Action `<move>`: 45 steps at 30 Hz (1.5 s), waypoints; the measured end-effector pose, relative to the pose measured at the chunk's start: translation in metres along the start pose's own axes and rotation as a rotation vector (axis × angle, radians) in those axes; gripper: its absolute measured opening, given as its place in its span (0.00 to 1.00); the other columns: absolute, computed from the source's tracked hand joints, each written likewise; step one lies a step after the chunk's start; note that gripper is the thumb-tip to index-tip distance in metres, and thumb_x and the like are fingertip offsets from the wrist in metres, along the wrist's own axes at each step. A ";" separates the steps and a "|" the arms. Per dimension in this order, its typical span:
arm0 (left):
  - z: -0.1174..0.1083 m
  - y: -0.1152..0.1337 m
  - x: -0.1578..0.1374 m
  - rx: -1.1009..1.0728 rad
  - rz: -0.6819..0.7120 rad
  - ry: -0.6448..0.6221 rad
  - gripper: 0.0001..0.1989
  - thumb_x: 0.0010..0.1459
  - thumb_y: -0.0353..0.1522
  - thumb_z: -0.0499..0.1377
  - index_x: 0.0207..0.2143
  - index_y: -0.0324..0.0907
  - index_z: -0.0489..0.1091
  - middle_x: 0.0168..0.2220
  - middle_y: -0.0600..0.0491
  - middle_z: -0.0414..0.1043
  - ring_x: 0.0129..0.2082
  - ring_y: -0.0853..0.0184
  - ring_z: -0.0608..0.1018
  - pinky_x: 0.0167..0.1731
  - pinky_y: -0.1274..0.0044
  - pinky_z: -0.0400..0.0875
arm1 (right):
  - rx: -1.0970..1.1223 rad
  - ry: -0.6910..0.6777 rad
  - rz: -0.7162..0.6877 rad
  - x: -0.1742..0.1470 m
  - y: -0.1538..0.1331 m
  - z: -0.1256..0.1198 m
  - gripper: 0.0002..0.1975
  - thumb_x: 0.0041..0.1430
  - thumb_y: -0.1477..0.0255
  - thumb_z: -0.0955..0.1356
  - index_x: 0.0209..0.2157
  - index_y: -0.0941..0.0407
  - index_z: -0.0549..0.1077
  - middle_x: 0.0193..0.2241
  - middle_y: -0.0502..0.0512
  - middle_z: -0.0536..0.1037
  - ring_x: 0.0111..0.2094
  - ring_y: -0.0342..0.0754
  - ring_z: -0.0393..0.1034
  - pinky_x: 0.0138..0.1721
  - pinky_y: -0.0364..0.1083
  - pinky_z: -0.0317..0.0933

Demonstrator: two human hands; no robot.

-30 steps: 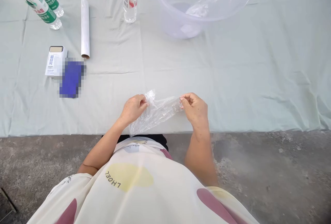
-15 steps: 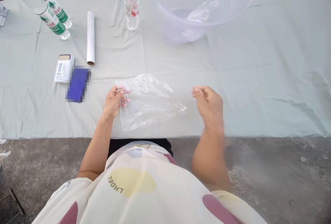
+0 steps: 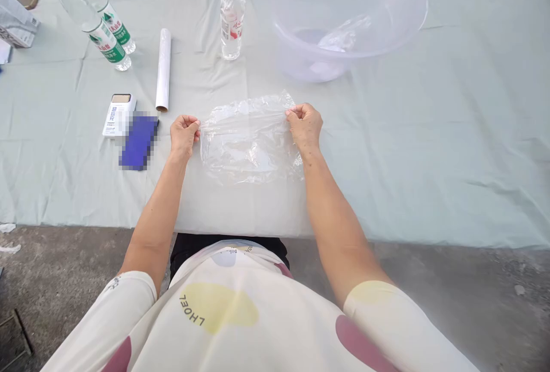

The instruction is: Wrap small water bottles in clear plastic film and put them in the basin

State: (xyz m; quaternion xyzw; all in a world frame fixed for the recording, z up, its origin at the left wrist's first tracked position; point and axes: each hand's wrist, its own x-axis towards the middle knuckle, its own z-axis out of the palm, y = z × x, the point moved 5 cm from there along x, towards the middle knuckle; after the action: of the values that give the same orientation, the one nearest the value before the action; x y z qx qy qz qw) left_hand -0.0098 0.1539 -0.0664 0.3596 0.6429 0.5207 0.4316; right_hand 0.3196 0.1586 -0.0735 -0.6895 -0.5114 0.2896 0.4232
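A clear, crinkled plastic bag (image 3: 247, 143) is stretched out between my two hands, low over the cloth-covered table. My left hand (image 3: 184, 134) pinches its left edge between thumb and fingers. At the opposite edge, my right hand (image 3: 306, 125) grips the film near the upper right corner. A taut fold runs across the upper part of the bag from one hand to the other, while the lower part spreads loosely toward me. Left of my left hand lie a blue pixelated rectangle (image 3: 140, 141) and a white box-like device (image 3: 118, 114).
A white roll of film (image 3: 163, 71) lies beyond my left hand. Two green-labelled bottles (image 3: 105, 45) and a red-labelled bottle (image 3: 232, 22) are farther back. A translucent basin (image 3: 350, 54) holding crumpled clear plastic stands at the back right. The table's cloth edge (image 3: 240, 228) is near my waist.
My right hand, apart from the bag before, has moved left and forward and now grips its right edge. The bag is spread wider. The camera view has shifted slightly left.
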 end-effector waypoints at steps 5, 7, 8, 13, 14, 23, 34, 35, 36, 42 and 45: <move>-0.002 0.018 0.004 0.063 0.137 0.143 0.09 0.55 0.23 0.59 0.37 0.43 0.68 0.38 0.53 0.70 0.32 0.72 0.75 0.31 0.79 0.70 | -0.043 0.048 0.128 0.030 0.012 -0.017 0.14 0.58 0.69 0.66 0.45 0.55 0.71 0.39 0.56 0.76 0.34 0.49 0.73 0.39 0.52 0.68; -0.003 0.027 -0.017 0.179 0.257 0.156 0.09 0.58 0.26 0.60 0.41 0.44 0.68 0.44 0.51 0.71 0.38 0.69 0.75 0.37 0.78 0.70 | -0.075 0.043 0.121 0.028 0.010 -0.030 0.21 0.58 0.66 0.67 0.53 0.55 0.67 0.48 0.62 0.75 0.41 0.53 0.75 0.41 0.54 0.69; -0.003 0.030 -0.030 0.254 0.321 0.140 0.09 0.59 0.28 0.60 0.42 0.44 0.68 0.45 0.50 0.71 0.40 0.68 0.75 0.40 0.76 0.69 | -0.110 0.068 0.096 0.023 0.007 -0.038 0.23 0.58 0.65 0.68 0.55 0.53 0.66 0.53 0.63 0.74 0.45 0.54 0.74 0.44 0.56 0.69; 0.012 0.019 -0.088 0.576 0.573 -0.097 0.06 0.63 0.32 0.56 0.42 0.45 0.71 0.47 0.46 0.74 0.51 0.57 0.73 0.55 0.66 0.63 | -0.198 0.148 -0.124 -0.031 -0.005 -0.058 0.17 0.66 0.65 0.62 0.53 0.53 0.69 0.54 0.62 0.73 0.53 0.54 0.71 0.53 0.56 0.66; 0.017 0.013 -0.093 0.633 0.583 -0.169 0.06 0.63 0.33 0.57 0.43 0.46 0.71 0.49 0.45 0.74 0.54 0.55 0.72 0.58 0.64 0.60 | -0.225 0.096 -0.189 -0.043 -0.006 -0.053 0.16 0.66 0.64 0.61 0.52 0.53 0.70 0.53 0.61 0.74 0.55 0.54 0.70 0.55 0.56 0.64; 0.012 -0.012 -0.098 1.155 0.483 -0.550 0.39 0.54 0.46 0.67 0.66 0.50 0.61 0.71 0.42 0.51 0.72 0.44 0.51 0.66 0.46 0.36 | -0.646 -0.240 -0.301 -0.105 0.036 -0.053 0.24 0.65 0.56 0.64 0.58 0.51 0.70 0.65 0.63 0.65 0.67 0.63 0.55 0.65 0.67 0.47; 0.004 -0.017 -0.148 1.346 0.561 -0.788 0.46 0.49 0.44 0.72 0.68 0.46 0.59 0.72 0.37 0.45 0.72 0.43 0.49 0.65 0.43 0.42 | -0.447 -0.060 -0.296 -0.102 -0.014 -0.083 0.18 0.66 0.61 0.61 0.50 0.52 0.75 0.54 0.60 0.76 0.58 0.58 0.69 0.59 0.61 0.62; 0.006 -0.018 -0.152 1.344 0.564 -0.808 0.47 0.49 0.43 0.72 0.68 0.46 0.59 0.72 0.37 0.45 0.72 0.42 0.48 0.65 0.43 0.43 | -0.392 -0.132 -0.383 -0.098 -0.033 -0.061 0.18 0.67 0.61 0.61 0.51 0.51 0.75 0.54 0.58 0.76 0.57 0.56 0.69 0.59 0.59 0.63; 0.007 -0.019 -0.155 1.344 0.564 -0.821 0.47 0.48 0.43 0.72 0.68 0.46 0.59 0.72 0.37 0.45 0.72 0.42 0.48 0.64 0.42 0.43 | -0.352 -0.230 -0.462 -0.094 -0.051 -0.036 0.18 0.67 0.61 0.61 0.51 0.51 0.74 0.55 0.57 0.76 0.58 0.56 0.69 0.59 0.58 0.63; 0.007 -0.024 -0.161 1.359 0.561 -0.814 0.48 0.48 0.44 0.73 0.68 0.49 0.58 0.73 0.39 0.44 0.72 0.42 0.47 0.64 0.40 0.42 | -0.495 -0.463 -0.526 -0.040 -0.112 0.082 0.29 0.62 0.58 0.68 0.60 0.58 0.68 0.56 0.65 0.75 0.59 0.63 0.65 0.59 0.62 0.55; 0.004 -0.028 -0.161 1.358 0.552 -0.789 0.49 0.47 0.46 0.72 0.68 0.51 0.57 0.73 0.41 0.44 0.72 0.41 0.47 0.63 0.39 0.40 | -0.600 -0.661 -0.513 -0.018 -0.112 0.119 0.26 0.60 0.71 0.70 0.60 0.57 0.69 0.46 0.60 0.80 0.52 0.59 0.71 0.58 0.60 0.54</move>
State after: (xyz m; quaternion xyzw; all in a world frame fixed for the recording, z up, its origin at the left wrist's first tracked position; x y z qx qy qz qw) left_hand 0.0529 0.0028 -0.0649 0.8426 0.5073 -0.0578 0.1713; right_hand 0.1638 0.1888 -0.0318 -0.5045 -0.8312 0.2195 0.0798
